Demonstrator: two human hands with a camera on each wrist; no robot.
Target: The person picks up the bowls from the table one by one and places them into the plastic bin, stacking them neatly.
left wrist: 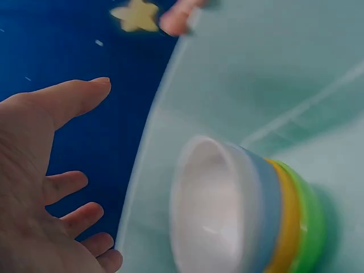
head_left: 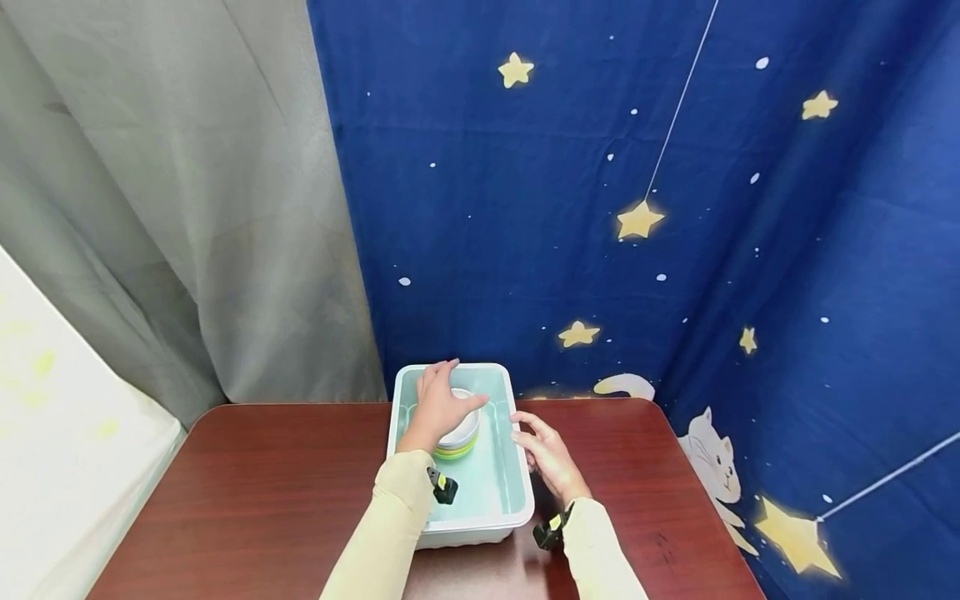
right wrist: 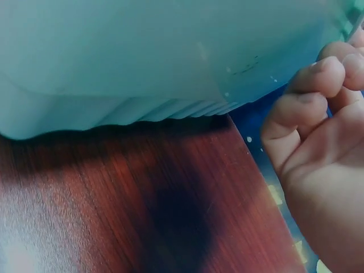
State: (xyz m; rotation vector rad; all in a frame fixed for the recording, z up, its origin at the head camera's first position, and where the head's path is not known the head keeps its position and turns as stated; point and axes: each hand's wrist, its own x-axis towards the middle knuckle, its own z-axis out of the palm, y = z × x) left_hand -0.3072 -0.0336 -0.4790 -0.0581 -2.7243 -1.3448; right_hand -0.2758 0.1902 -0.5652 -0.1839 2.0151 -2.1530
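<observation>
A pale green plastic bin (head_left: 491, 487) with a white rim stands on the table. Inside it, toward the left, is a stack of small bowls (left wrist: 301, 222): white on top, then blue, yellow and green. Over the stack reaches my left hand (head_left: 441, 410), thumb and fingers spread apart. The left wrist view shows this hand (left wrist: 34, 170) clear of the bowls, with nothing in its grasp. My right hand (head_left: 549, 454) holds the bin's right rim, its thumb and forefinger at the edge. Its other fingers (right wrist: 296, 114) are curled outside the bin wall.
The reddish-brown wooden table (head_left: 285, 492) extends to both sides of the bin. Behind it hang a blue star-printed curtain (head_left: 487, 208) and a grey curtain (head_left: 247, 208). A white surface (head_left: 52, 467) lies beyond the table's left edge.
</observation>
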